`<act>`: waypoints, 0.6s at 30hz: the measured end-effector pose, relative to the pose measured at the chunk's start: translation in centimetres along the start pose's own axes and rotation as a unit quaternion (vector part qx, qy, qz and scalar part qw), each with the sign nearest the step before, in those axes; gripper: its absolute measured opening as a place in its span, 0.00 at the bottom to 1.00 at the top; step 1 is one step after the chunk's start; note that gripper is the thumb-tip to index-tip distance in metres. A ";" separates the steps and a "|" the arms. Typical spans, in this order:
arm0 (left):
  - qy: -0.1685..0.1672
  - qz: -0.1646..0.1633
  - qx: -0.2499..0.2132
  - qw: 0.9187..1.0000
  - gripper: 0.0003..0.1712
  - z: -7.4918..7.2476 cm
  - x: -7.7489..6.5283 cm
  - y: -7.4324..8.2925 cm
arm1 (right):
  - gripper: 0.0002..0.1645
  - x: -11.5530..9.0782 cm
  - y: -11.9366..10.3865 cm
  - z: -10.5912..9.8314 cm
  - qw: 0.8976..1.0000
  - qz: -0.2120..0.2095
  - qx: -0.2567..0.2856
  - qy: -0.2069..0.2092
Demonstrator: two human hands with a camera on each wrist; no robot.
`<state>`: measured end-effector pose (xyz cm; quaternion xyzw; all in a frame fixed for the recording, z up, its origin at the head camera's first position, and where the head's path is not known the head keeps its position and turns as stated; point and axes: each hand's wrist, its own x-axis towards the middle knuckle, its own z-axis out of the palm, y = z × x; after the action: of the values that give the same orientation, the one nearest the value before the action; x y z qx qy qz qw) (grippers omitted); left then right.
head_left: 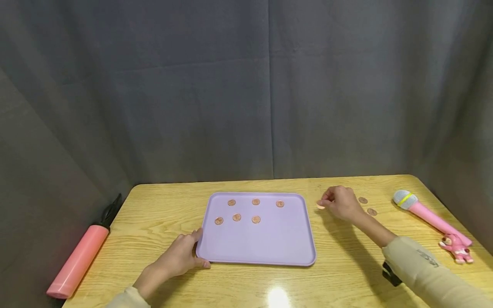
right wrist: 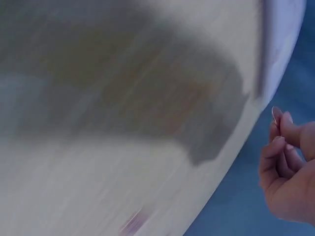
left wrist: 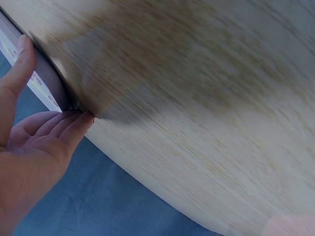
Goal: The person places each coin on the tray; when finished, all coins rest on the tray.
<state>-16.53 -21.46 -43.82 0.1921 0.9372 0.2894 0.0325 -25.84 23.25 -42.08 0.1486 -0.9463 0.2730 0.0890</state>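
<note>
Right hand [head_left: 340, 203] pinches a coin [head_left: 320, 207], grip narrow, beside the tray [head_left: 283, 244]. Left hand [head_left: 179, 256] grips tray's near-left corner; six coins [head_left: 236, 217] inside.

Dk gry curtain [head_left: 200, 107] hangs bhnd wood tbl [head_left: 161, 205].
</note>
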 end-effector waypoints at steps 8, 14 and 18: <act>-0.003 0.019 0.007 1.000 0.57 -0.1 0.3 -0.3 | 0.07 4.3 -11.5 7.2 0.996 -0.026 0.071 -0.055; -0.003 0.022 0.014 1.000 0.56 -0.2 0.2 -0.3 | 0.10 5.0 -17.6 11.4 0.989 -0.036 -0.006 -0.144; -0.006 0.024 0.009 1.000 0.56 -0.1 0.1 -0.4 | 0.09 5.1 -19.6 13.1 0.984 -0.019 -0.041 -0.170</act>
<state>-16.75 -21.82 -43.94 0.2168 0.9347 0.2800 0.0293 -25.32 -0.85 -42.17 0.2074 -0.9549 0.2034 -0.0617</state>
